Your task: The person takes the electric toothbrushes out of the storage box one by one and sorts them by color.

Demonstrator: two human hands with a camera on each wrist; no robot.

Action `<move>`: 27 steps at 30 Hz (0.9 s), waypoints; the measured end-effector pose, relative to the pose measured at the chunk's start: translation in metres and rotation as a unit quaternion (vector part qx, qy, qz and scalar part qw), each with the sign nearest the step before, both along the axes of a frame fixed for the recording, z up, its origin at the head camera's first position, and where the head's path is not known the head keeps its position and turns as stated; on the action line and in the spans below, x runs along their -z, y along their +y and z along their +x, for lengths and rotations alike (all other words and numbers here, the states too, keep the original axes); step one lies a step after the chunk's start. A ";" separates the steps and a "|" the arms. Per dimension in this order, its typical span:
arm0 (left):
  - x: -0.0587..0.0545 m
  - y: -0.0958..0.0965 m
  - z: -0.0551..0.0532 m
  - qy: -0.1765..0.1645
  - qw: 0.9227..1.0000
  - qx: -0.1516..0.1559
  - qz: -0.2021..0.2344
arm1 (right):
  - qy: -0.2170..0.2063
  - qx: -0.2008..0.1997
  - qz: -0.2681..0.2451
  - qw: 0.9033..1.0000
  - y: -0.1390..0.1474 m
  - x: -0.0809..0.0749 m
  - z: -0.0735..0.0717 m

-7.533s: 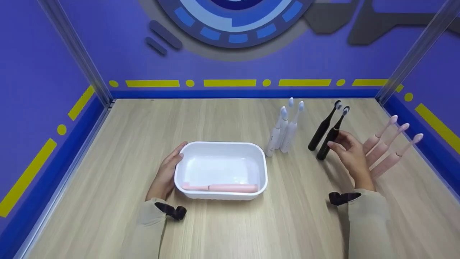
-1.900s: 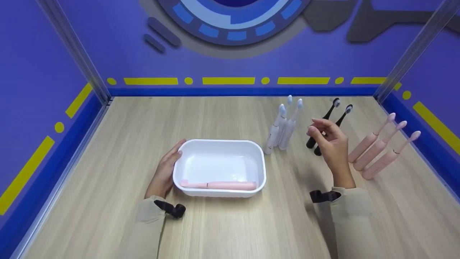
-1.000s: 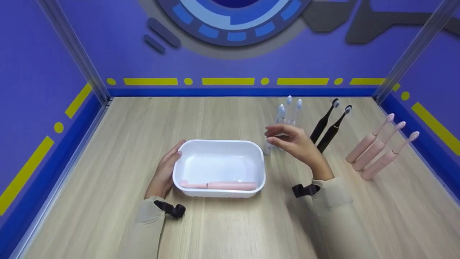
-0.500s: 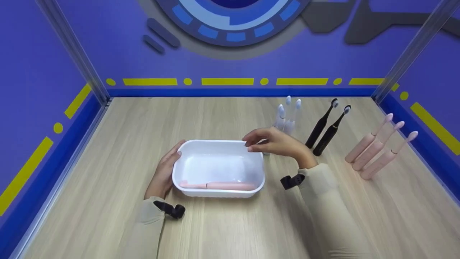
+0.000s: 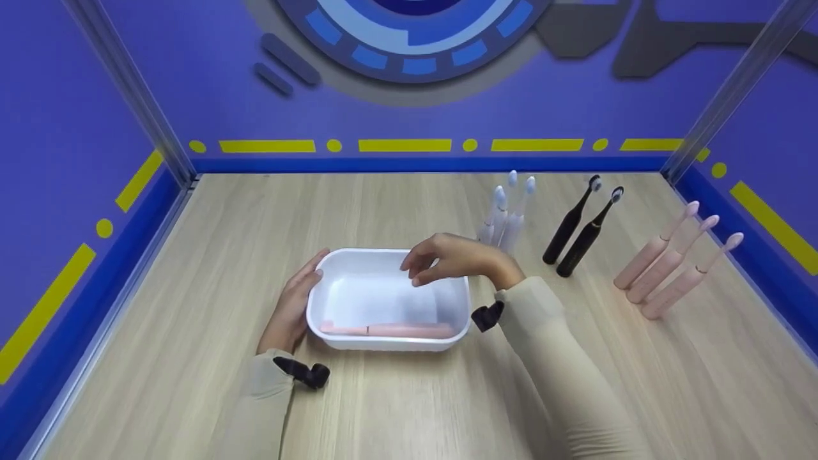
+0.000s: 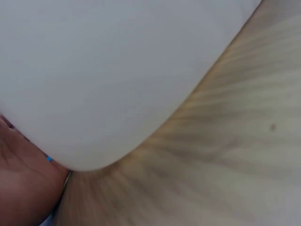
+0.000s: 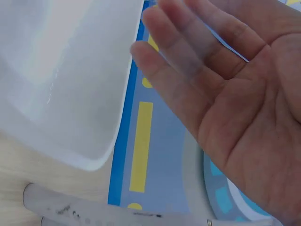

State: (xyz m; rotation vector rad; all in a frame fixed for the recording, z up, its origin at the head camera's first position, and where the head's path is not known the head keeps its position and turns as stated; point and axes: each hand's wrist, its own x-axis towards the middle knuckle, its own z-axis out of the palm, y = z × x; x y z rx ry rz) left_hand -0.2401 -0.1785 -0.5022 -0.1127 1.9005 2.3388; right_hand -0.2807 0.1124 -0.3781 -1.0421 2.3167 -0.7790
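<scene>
My left hand (image 5: 291, 306) holds the left side of a white plastic basin (image 5: 470, 306), thumb at the rim, fingers along the outer wall. In the left wrist view, part of that hand (image 6: 28, 183) lies beside the basin's smooth wall (image 6: 117, 70). Along the near side inside the basin lies a pink electric toothbrush (image 5: 409, 329). Above the basin's far right part hovers my right hand (image 5: 450, 257), fingers loosely bent with nothing in them. The right wrist view shows its bare palm (image 7: 249, 117) beside the basin (image 7: 84, 117).
Several white electric toothbrushes (image 5: 511, 233) stand behind my right hand, partly hidden by it. Two black toothbrushes (image 5: 581, 249) stand to their right. Three pink toothbrushes (image 5: 658, 275) stand in a row further right. Blue panels (image 5: 409, 115) enclose the wooden table (image 5: 370, 409).
My right hand has let go of a black toothbrush, then moved left past the white ones to above the basin. The left hand has stayed at the basin's side.
</scene>
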 end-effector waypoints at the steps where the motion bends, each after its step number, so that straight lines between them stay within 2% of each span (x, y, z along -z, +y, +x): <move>1: 0.000 0.000 0.000 -0.001 1.000 0.000 0.000 | -0.007 -0.001 0.009 1.000 -0.003 0.001 0.000; 6: 0.000 -0.001 0.001 -0.002 1.000 0.002 0.007 | -0.039 -0.009 0.060 0.997 -0.017 0.006 -0.002; 16: 0.001 -0.001 0.001 0.000 1.000 0.006 0.011 | -0.061 -0.027 0.129 0.989 -0.036 0.018 -0.004; 27: 0.001 0.000 0.001 0.000 1.000 0.004 0.006 | -0.148 -0.009 0.180 0.972 -0.049 0.026 -0.002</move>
